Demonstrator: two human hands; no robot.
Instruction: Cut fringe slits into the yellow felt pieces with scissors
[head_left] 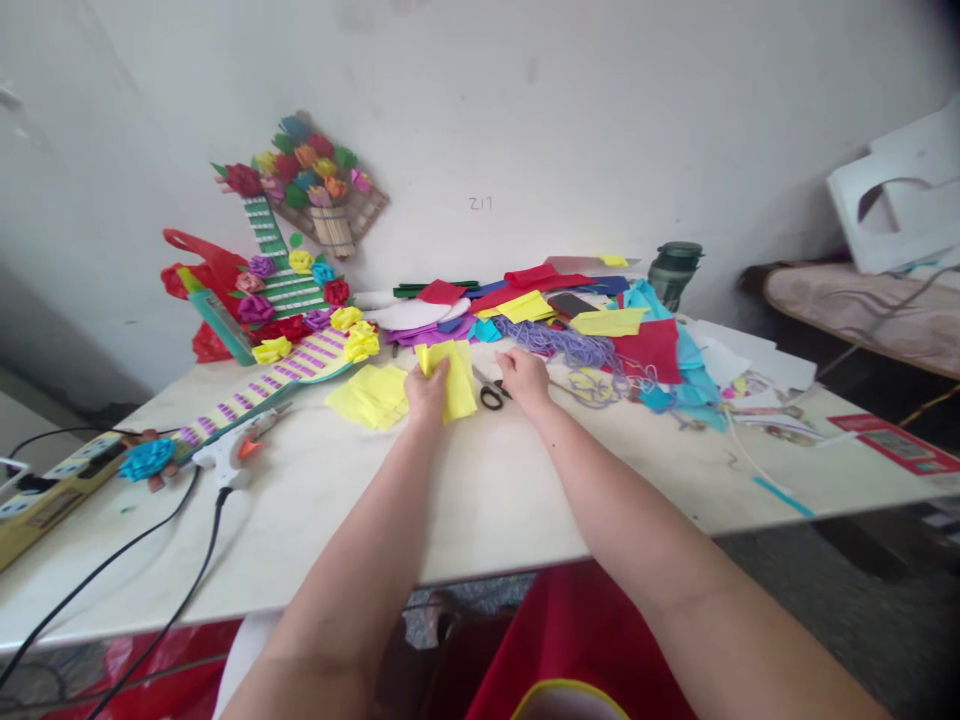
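Note:
My left hand (427,388) grips a few thin yellow paper sheets (459,385), thumb on top, holding them just above the table. Beside it, to the left, more yellow paper pieces (369,396) lie in a loose stack. My right hand (523,378) is closed, thumb and fingers pressed together; whether anything is pinched in it I cannot make out. Just left of that hand, scissors with black handles (491,398) lie on the table, partly hidden by it.
A white hot glue gun (225,455) with a black cord rests at left, near a power strip (60,490). Behind it lies a decorated guitar shape (285,375) with paper flowers. Purple yarn (562,342), coloured sheets, and a dark green bottle (673,272) stand further back.

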